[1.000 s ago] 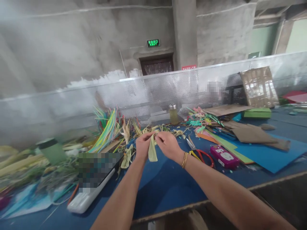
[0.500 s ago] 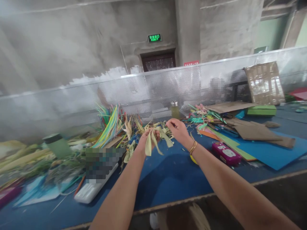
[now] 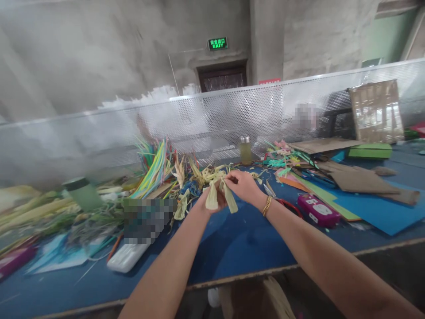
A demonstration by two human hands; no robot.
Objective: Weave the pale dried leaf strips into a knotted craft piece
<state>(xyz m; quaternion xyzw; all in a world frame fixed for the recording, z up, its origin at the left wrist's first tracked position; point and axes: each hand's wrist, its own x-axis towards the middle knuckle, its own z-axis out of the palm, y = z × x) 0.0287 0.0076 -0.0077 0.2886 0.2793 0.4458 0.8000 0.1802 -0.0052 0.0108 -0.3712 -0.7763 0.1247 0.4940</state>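
Pale yellow-green corn husk strips hang in a bunch over the blue table, their flat ends drooping. My left hand is closed around the bunch from the left, and the strips hide part of its fingers. On the other side, my right hand, with a gold bracelet on the wrist, pinches the husk near its top. The two hands almost touch. Scissors with red handles lie on the table just beyond my right wrist. Behind the hands is a pile of loose dried husks.
On the left are colourful pipe cleaners, a green cup and a white elongated object. To the right lie a purple case, blue paper and cardboard. A bottle stands near the perforated metal divider.
My right hand has come left and down onto the husk, where before it was raised apart from it. The husk strips now hang differently. The view has shifted slightly.
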